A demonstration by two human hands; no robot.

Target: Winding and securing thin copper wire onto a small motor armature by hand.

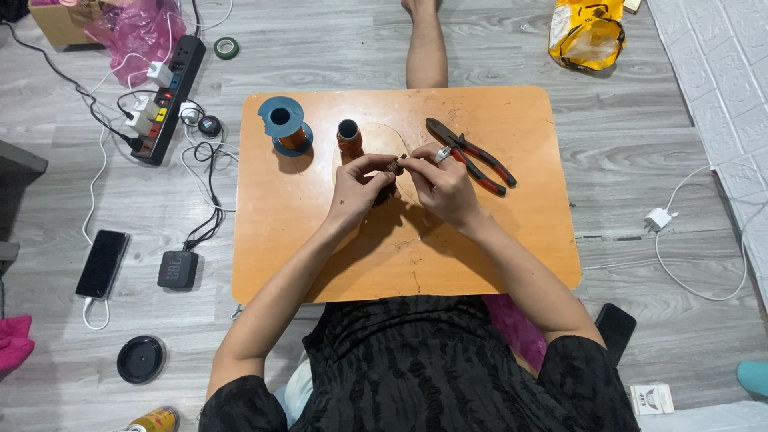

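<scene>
Your low orange table (512,264) carries two wire spools, a blue-flanged spool (284,126) and a narrower copper spool (350,140), with one pair of red-handled pliers (472,154) lying just right of your hands. Your left hand (358,190) and right hand (442,186) meet at the table's middle. Both pinch one small coil piece (394,166) between their fingertips, just above the tabletop.

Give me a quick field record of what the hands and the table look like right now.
Left hand: pinching a small dark part with the right
Right hand: fingertips on the same part; ring on one finger
Pliers: red-handled, lying on the table beside the right hand, untouched
Blue spool: copper wire, far left of the table
Second spool: copper wire, just beyond the left hand
Table: low, orange, on grey floor
</scene>
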